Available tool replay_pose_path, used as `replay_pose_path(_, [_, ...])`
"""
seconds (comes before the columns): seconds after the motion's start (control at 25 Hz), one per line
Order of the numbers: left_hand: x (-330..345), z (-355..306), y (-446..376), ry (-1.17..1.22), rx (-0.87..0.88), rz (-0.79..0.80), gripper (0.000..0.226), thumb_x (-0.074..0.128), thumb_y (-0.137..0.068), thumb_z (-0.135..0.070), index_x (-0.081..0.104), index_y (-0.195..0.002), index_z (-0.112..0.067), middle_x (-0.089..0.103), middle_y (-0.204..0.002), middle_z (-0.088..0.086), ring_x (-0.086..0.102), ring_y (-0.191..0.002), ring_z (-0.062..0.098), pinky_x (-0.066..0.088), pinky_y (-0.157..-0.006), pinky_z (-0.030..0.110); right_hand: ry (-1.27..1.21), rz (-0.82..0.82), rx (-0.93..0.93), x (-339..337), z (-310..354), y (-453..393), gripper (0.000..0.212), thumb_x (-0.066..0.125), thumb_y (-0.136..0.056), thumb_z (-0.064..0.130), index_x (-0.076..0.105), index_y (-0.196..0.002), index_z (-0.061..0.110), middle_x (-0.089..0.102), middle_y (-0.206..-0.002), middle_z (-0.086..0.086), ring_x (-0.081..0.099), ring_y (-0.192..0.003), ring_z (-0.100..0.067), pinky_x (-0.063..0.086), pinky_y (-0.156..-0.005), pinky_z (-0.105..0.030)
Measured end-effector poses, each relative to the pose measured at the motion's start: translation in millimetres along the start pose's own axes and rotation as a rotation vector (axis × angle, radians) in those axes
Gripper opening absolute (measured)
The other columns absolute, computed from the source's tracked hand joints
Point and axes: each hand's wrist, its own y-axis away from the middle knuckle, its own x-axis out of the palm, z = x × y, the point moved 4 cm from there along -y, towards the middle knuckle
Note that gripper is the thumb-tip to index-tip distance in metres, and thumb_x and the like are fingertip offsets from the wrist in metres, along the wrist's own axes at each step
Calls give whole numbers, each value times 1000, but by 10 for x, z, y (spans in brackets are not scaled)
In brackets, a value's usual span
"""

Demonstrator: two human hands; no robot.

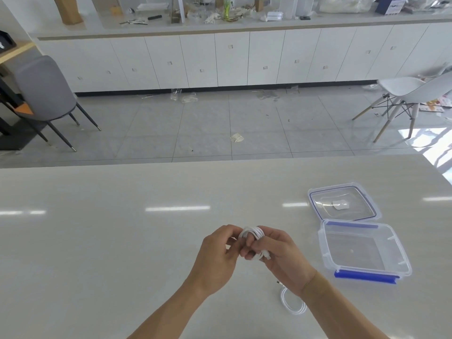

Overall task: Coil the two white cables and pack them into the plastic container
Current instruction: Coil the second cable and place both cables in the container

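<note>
Both hands meet over the middle of the pale table point(122, 241). A white cable point(253, 234) is wound into a small coil around the fingers of my right hand point(281, 260), and my left hand point(217, 255) pinches the coil from the left. A second white cable point(292, 304) lies loosely looped on the table under my right wrist, partly hidden by it. The clear plastic container point(367, 250) with blue clips stands open and empty to the right.
The container's clear lid point(342, 204) with a blue seal lies flat just behind the container. Beyond the table's far edge are a tiled floor, a grey chair at left, a white chair at right and white cabinets.
</note>
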Motion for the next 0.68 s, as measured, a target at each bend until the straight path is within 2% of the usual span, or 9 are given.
replay_pose_path(0.08, [9,3,-8,-98,30,-72,13,57,-100,-20,69,-96,-25,72,-93,-10,69,-88,7,58,-79,34,126,-161,-43,-10,-39,-18,11,64,-69,11,73,-73,11,71,-75,-9,64,-72,-19,51,-71,-26])
replay_pose_path(0.16, [-3,27,-39,-142,27,-120,11,58,-99,-20,68,-96,-24,71,-92,-10,68,-86,8,57,-78,34,256,-338,-73,-95,-58,-23,12,71,-69,20,78,-79,16,78,-79,1,69,-74,-12,50,-73,-25])
replay_pose_path(0.24, [-26,69,-67,-73,-29,-119,9,61,-98,-19,69,-95,-23,73,-90,-9,69,-85,13,59,-79,37,303,-430,-73,-195,-60,-21,10,77,-76,19,79,-84,24,80,-85,2,73,-78,-11,57,-76,-29])
replay_pose_path(0.32, [-29,125,-85,97,-119,-63,11,64,-96,-17,71,-93,-24,76,-87,-6,71,-85,17,61,-80,38,357,-427,-50,-240,-64,-16,7,77,-81,17,79,-85,23,80,-85,-2,76,-81,-19,63,-82,-39])
replay_pose_path(0.44, [15,173,-86,228,-212,6,15,65,-96,-16,73,-91,-27,79,-87,-10,72,-80,6,60,-72,24,391,-403,-24,-250,-38,-11,9,76,-79,22,77,-86,17,81,-84,-9,77,-86,-29,64,-84,-46])
replay_pose_path(0.6, [65,239,-61,389,-304,-33,13,63,-97,-14,75,-98,-19,79,-93,-7,72,-85,8,59,-74,25,513,-354,45,-267,-51,-33,2,71,-84,19,72,-83,19,81,-79,-5,75,-70,-18,65,-81,-42])
replay_pose_path(0.68, [89,244,-65,423,-317,-26,14,62,-97,-14,74,-99,-20,79,-93,-7,72,-86,8,56,-73,25,546,-349,38,-260,-53,-34,7,69,-85,17,71,-81,22,81,-78,-2,73,-66,-13,65,-78,-38])
